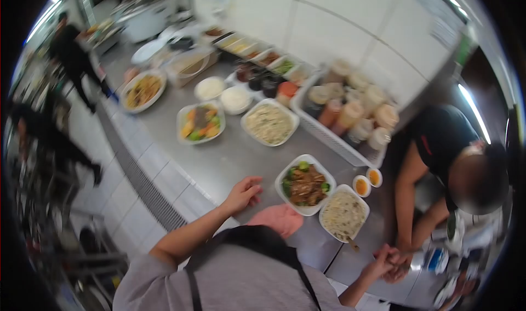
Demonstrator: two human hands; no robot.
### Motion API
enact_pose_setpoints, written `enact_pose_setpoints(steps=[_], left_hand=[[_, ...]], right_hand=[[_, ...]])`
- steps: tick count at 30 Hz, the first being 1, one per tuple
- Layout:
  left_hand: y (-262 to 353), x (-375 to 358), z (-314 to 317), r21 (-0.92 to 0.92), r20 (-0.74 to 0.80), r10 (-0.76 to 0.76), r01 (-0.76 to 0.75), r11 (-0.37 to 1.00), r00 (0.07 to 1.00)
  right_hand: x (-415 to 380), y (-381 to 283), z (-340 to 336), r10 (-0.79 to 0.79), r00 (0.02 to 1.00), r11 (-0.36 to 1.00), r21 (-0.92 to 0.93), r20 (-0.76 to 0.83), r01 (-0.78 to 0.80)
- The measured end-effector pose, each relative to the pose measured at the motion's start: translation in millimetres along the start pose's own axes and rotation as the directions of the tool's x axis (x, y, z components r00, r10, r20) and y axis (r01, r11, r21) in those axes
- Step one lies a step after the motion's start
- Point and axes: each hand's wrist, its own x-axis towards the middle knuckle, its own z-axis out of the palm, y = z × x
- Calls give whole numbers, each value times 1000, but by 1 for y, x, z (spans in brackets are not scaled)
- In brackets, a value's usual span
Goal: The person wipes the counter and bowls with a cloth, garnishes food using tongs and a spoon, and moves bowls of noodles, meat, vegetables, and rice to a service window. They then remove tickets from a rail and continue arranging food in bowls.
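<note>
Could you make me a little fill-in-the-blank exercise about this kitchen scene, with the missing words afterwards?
The cloth near the left hand is coloured ____.
The right hand is close to the ____ of another person.
The white basket holds several upright ____.
Near it stand ____ small cups with orange contents.

Missing words: pink; hands; bottles; two.

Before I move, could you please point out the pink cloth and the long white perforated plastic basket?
Pink cloth (278,218), head view: the middle of its exposed surface.
White perforated plastic basket (327,139), head view: its long near wall.
</note>
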Motion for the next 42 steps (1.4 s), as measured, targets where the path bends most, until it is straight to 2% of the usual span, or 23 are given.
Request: enact_pose_setpoints(steps=[1, 3, 5, 6, 7, 8, 9, 11, 12, 14, 15, 17, 18, 20, 21, 24, 28, 30, 33, 34, 35, 38, 42], left_hand=[[-6, -2, -12, 79, 45, 3, -7, 997, 999], [-6, -26, -11, 161, 63, -7, -3, 987, 998], [10, -49, -1, 502, 348, -124, -73, 862, 929], [4, -51, 7, 500, 341, -114, -77, 863, 933], [-1, -55, 17, 605, 374, 84, -312, 733, 923], [-5, -56, 22, 680, 436, 265, -508, 530, 860], [-8, -52, 23, 680, 435, 267, -508, 528, 860], [-21, -41, 21, 730, 389, 379, -532, 429, 840], [-20, -38, 20, 732, 376, 384, -524, 435, 843], [-12, -30, 10, 555, 37, 155, -149, 818, 987], [-14, -24, 2, 554, 27, 150, -140, 821, 988], [-21, -8, -12, 88, -160, 230, -218, 972, 960], [-13, -7, -16, 85, -154, 222, -211, 974, 963], [8, -12, -30, -73, -218, 343, -366, 928, 914], [11, -12, -43, -80, -229, 342, -368, 926, 911], [22, -24, -94, -115, -338, 209, -260, 959, 918], [41, -31, -177, -220, -627, 130, -334, 916, 768], [60, -33, -223, -228, -718, 97, -364, 903, 689], [89, -20, -299, -260, -748, 96, -423, 868, 657], [102, -11, -321, -263, -746, 96, -424, 867, 659], [116, -2, -345, -307, -744, 62, -423, 853, 665], [147, 24, -408, -317, -735, 24, -375, 871, 678], [166, 43, -464, -227, -698, 17, -244, 943, 716]], right_hand=[[-1, -21, 7, 6, 998, 1000, 1, 70, -6], [-12, -63, 21, -48, 958, 914, 399, 282, -72], [-43, -94, 50, 7, 856, 912, 347, 517, -218], [-54, -96, 62, 44, 697, 934, 218, 716, -283], [-63, -97, 75, 106, 494, 947, 64, 863, -315], [-75, -87, 91, 154, 402, 955, -32, 903, -293], [-86, -72, 107, 204, 309, 958, -124, 929, -260], [-106, -54, 134, 43, 303, 997, -60, 952, 47], [-114, -48, 148, 40, 290, 997, -58, 956, 53], [-128, -43, 173, -270, 307, 947, 193, 913, 259], [-133, -48, 185, -268, 297, 947, 195, 916, 254], [-140, -59, 207, -279, 221, 958, 254, 934, 136], [-145, -56, 219, -270, 225, 960, 245, 936, 136], [-153, -45, 246, -220, 312, 972, 179, 924, 154], [-154, -48, 257, -222, 300, 971, 181, 928, 158], [-162, -52, 289, -269, 447, 963, 252, 853, 98], [-150, -72, 313, -420, 501, 906, 382, 756, 183], [-142, -93, 311, -188, 563, 981, 126, 805, 146], [-144, -135, 338, -142, 542, 990, 129, 828, 61], [-155, -144, 355, -134, 503, 946, 262, 854, -192], [-163, -148, 370, -140, 506, 945, 267, 851, -188], [-183, -162, 396, 32, 364, 868, 154, 931, -472], [-217, -178, 431, 0, 278, 948, 88, 961, -306]])
